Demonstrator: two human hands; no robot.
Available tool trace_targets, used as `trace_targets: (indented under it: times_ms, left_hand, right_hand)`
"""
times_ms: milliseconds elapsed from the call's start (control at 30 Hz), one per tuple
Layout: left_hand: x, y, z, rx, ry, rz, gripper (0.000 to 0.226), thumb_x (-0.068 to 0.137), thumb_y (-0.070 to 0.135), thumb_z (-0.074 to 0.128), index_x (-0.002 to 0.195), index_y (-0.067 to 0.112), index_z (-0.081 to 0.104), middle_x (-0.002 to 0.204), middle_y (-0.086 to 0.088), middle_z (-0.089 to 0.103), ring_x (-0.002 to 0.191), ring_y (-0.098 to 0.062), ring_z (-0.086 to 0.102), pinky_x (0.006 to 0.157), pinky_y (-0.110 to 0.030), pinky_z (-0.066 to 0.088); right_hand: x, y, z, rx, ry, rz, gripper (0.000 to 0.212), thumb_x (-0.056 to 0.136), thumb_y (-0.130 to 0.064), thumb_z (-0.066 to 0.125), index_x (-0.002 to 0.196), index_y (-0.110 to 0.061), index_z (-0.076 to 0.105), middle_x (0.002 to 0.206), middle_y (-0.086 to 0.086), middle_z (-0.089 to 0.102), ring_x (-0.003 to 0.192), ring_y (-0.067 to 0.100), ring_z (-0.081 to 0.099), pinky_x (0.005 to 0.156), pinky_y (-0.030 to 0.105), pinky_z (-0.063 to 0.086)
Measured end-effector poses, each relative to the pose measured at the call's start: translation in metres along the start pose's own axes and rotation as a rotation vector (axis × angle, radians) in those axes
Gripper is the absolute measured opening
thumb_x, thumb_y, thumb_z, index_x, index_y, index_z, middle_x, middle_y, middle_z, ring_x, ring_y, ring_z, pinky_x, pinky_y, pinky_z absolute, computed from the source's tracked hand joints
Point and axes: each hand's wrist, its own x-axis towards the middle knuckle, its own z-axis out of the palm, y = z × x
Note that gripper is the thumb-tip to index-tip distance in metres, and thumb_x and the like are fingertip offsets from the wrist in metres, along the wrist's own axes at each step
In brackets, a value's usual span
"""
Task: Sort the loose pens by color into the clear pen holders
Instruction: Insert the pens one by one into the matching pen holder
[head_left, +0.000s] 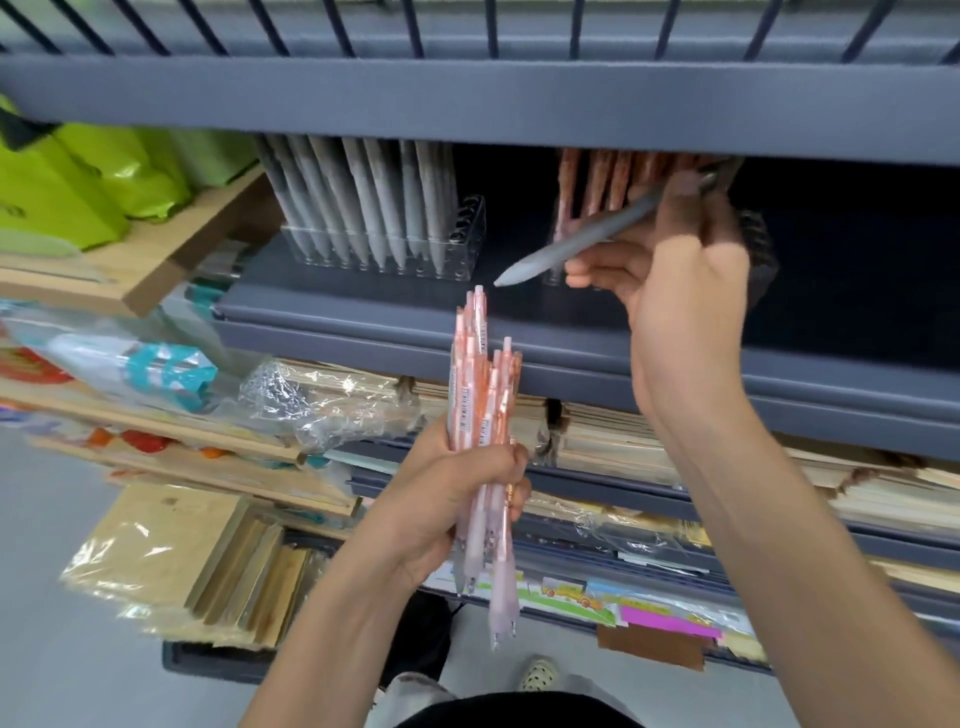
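Holding a bundle of pink and orange pens, the left hand has its fingers curled tight round the middle of the bundle; the pens stand nearly upright in front of the grey shelf, their tips pointing down and their push-buttons up. The right hand is raised higher, at the level of the shelf; it pinches one grey pen near its rear end, between the thumb and the fingers, and the pen lies tilted with its tip pointing down and to the left, free in the air above the shelf board.

On this shelf stand two clear holders. The left holder carries a row of grey pens, all leaning a little, tips down in the holes; some holes at its right end hold no pen. The right holder is mostly hidden behind the right hand; orange pens stand in it, just behind the grey pen. The picture is somewhat blurred there.

Left of the shelf lie green bags; on the lower shelves are stacked notebooks and crumpled clear plastic.
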Motion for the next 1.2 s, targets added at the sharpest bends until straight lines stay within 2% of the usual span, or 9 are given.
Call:
trace_targets:
  times_ms: [233,433,567,600,667,800,900,967,1200]
  left_hand:
    - [-0.008,0.013,-0.044,-0.02,0.042,0.055,0.032,0.064,-0.005,0.062,0.09,0.009,0.052,0.068,-0.01,0.054,0.054,-0.021,0.054,0.049,-0.029,0.049]
    - [-0.01,0.029,-0.075,-0.051,-0.015,0.053,0.043,0.066,-0.007,0.061,0.105,0.006,0.052,0.071,-0.01,0.056,0.056,-0.021,0.054,0.051,-0.029,0.05]
    - [-0.009,0.033,-0.093,-0.054,-0.058,0.032,0.046,0.064,-0.005,0.063,0.109,0.002,0.052,0.073,-0.01,0.056,0.056,-0.021,0.053,0.05,-0.028,0.049]
    - [-0.009,0.034,-0.098,-0.055,-0.07,0.024,0.048,0.064,-0.005,0.063,0.111,0.001,0.052,0.073,-0.01,0.056,0.056,-0.021,0.053,0.05,-0.028,0.048]
    - [-0.009,0.034,-0.106,-0.048,-0.093,0.008,0.047,0.065,-0.006,0.064,0.11,0.003,0.052,0.073,-0.011,0.057,0.057,-0.02,0.054,0.05,-0.027,0.048]
    - [-0.008,0.035,-0.118,-0.036,-0.119,-0.008,0.039,0.065,-0.005,0.063,0.099,0.01,0.053,0.07,-0.009,0.058,0.056,-0.02,0.055,0.051,-0.028,0.049]
    - [-0.009,0.037,-0.125,-0.029,-0.142,-0.014,0.037,0.065,-0.004,0.064,0.098,0.009,0.053,0.07,-0.008,0.058,0.057,-0.02,0.055,0.051,-0.028,0.049]
    - [-0.009,0.039,-0.128,-0.028,-0.158,-0.011,0.034,0.066,-0.004,0.064,0.095,0.009,0.054,0.069,-0.008,0.057,0.056,-0.02,0.055,0.051,-0.028,0.049]
    - [-0.008,0.04,-0.134,-0.02,-0.189,-0.009,0.04,0.064,-0.004,0.062,0.102,0.007,0.053,0.068,-0.006,0.058,0.055,-0.02,0.055,0.051,-0.028,0.049]
  right_hand:
    - [0.006,0.028,0.032,-0.216,-0.022,-0.135,0.016,0.093,-0.006,0.058,0.108,-0.01,0.051,0.084,-0.005,0.074,0.077,0.016,0.073,0.074,0.029,0.058]
    - [0.002,0.039,0.058,-0.489,0.085,-0.264,0.02,0.091,-0.014,0.059,0.097,-0.03,0.047,0.09,-0.01,0.07,0.088,0.016,0.07,0.087,0.043,0.057]
    - [0.0,0.047,0.067,-0.733,0.165,-0.397,0.012,0.094,-0.017,0.058,0.095,-0.028,0.054,0.082,-0.012,0.064,0.078,0.002,0.062,0.076,0.013,0.044]
    - [0.0,0.049,0.069,-0.774,0.191,-0.388,0.003,0.095,-0.02,0.058,0.097,-0.02,0.061,0.079,-0.011,0.063,0.075,0.003,0.059,0.069,0.01,0.039]
    - [0.002,0.052,0.074,-0.807,0.24,-0.36,0.023,0.096,-0.022,0.058,0.108,-0.002,0.062,0.079,-0.009,0.062,0.072,-0.001,0.054,0.064,0.01,0.036]
    - [0.009,0.053,0.088,-0.815,0.254,-0.328,0.015,0.098,-0.009,0.053,0.109,0.001,0.053,0.087,-0.004,0.061,0.075,-0.002,0.051,0.072,0.014,0.043]
    - [0.02,0.044,0.1,-0.903,0.203,-0.265,0.015,0.098,-0.006,0.05,0.094,-0.016,0.06,0.093,0.0,0.066,0.092,0.01,0.06,0.09,0.025,0.048]
    - [0.033,0.042,0.103,-1.076,0.157,-0.234,0.021,0.098,-0.014,0.049,0.106,-0.006,0.067,0.111,0.013,0.068,0.11,0.029,0.06,0.099,0.037,0.043]
    - [0.054,0.04,0.113,-1.38,0.059,-0.184,0.032,0.1,-0.015,0.039,0.122,-0.001,0.058,0.125,0.022,0.061,0.113,0.037,0.056,0.091,0.037,0.04]
